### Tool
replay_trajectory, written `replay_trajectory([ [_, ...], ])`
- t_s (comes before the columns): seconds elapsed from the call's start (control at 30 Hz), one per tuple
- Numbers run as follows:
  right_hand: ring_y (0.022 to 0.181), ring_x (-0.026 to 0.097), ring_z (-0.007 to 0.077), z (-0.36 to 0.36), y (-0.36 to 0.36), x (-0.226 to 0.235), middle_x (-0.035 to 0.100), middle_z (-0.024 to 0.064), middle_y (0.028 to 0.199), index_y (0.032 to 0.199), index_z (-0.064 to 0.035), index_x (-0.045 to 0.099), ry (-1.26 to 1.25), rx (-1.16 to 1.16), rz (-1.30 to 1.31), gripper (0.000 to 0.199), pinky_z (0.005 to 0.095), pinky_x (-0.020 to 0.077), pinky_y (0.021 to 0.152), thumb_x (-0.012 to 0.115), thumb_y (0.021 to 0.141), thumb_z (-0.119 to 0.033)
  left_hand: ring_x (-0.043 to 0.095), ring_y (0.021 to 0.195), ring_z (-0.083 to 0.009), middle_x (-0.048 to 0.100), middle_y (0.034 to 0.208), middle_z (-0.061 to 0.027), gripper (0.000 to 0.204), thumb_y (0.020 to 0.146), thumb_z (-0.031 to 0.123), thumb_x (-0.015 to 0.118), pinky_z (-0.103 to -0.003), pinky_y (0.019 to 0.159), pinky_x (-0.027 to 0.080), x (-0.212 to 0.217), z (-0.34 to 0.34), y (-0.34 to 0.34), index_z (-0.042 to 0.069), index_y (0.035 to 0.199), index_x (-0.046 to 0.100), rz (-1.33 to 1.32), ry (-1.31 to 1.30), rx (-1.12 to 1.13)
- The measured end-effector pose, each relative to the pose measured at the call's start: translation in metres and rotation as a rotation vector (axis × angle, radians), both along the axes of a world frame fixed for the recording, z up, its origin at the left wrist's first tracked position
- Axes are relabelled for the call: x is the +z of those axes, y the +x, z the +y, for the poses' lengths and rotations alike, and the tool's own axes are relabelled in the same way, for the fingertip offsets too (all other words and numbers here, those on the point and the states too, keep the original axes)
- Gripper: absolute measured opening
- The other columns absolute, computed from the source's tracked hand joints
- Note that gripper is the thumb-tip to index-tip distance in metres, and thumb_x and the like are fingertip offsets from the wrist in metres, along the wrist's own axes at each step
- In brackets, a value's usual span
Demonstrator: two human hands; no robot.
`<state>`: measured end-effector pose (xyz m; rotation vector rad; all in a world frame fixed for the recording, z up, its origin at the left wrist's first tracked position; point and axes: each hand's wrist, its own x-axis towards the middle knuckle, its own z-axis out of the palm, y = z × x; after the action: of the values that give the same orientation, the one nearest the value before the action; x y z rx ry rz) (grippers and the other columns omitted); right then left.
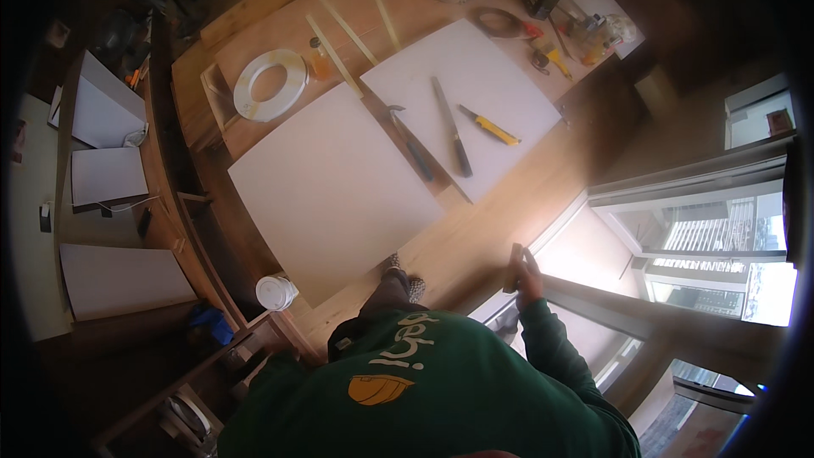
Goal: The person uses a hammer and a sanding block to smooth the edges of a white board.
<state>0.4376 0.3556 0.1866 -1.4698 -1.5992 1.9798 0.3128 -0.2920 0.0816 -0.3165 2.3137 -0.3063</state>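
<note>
My right hand point(531, 278) is out to the right of my body, closed around a small brown block point(514, 268); its exact kind is unclear. No part of my left hand shows; only the green sleeve is visible low on that side. Ahead lies a large white panel point(331, 182), with a second white panel point(475, 59) beyond it. A hammer point(411, 144) rests by the seam between them. On the far panel are a long flat file-like tool with a dark handle point(451, 129) and a yellow utility knife point(492, 126).
A roll of white edge strip point(270, 85), an orange bottle point(320, 62) and pale strips point(348, 31) lie on the bench farther off. Bottles and tools point(593, 38) crowd the back right. A white lidded tub point(276, 293) stands at left; windows point(721, 233) are at right.
</note>
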Motion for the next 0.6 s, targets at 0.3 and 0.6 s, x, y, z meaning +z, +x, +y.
replay_trajectory([
  [0.3, 0.108, 0.064, 0.0255, 0.100, -0.157, -0.002, 0.063, 0.0207, 0.122, 0.145, 0.0001, 0.051, 0.386, 0.242, -0.161, 0.078, 0.0368, 0.0534, 0.087, 0.081, 0.084, -0.039, 0.070, 0.089, -0.0297, 0.071, 0.100, -0.0134, 0.033, 0.101, 0.026, 0.054, -0.040, 0.078, 0.056, -0.039, 0.013, 0.002, 0.002, 0.120, 0.065, -0.614, 0.272, -0.910],
  [0.6, 0.129, 0.051, 0.0417, 0.249, -0.313, -0.021, 0.047, 0.0190, 0.146, 0.156, -0.0184, 0.038, 0.976, 0.578, -0.465, 0.104, 0.0510, 0.0440, 0.107, 0.084, 0.069, -0.051, 0.073, 0.094, -0.0331, 0.066, 0.126, -0.0277, 0.083, 0.089, 0.007, 0.069, -0.040, 0.077, 0.060, 0.038, 0.181, 0.045, 0.006, 0.160, 0.026, -0.202, 0.591, 1.011],
])
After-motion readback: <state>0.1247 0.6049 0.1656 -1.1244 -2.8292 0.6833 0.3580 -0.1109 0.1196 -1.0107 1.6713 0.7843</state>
